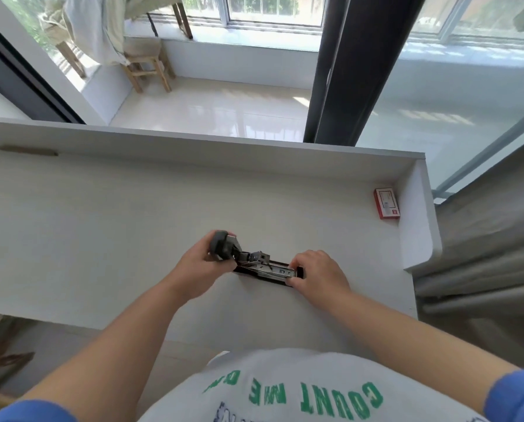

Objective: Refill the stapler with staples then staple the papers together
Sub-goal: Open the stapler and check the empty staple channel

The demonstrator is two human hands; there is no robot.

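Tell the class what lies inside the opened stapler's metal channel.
The stapler is hinged open, its top gripped by the left hand. The bare metal channel shows; whether staples sit in it is too small to tell. The right hand covers its front end.

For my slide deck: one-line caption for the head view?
Both hands hold an opened stapler on a white desk; red staple box sits far right.

stapler point(263, 266) front end hidden under right hand point(318, 274), red box point(387, 204) print too small
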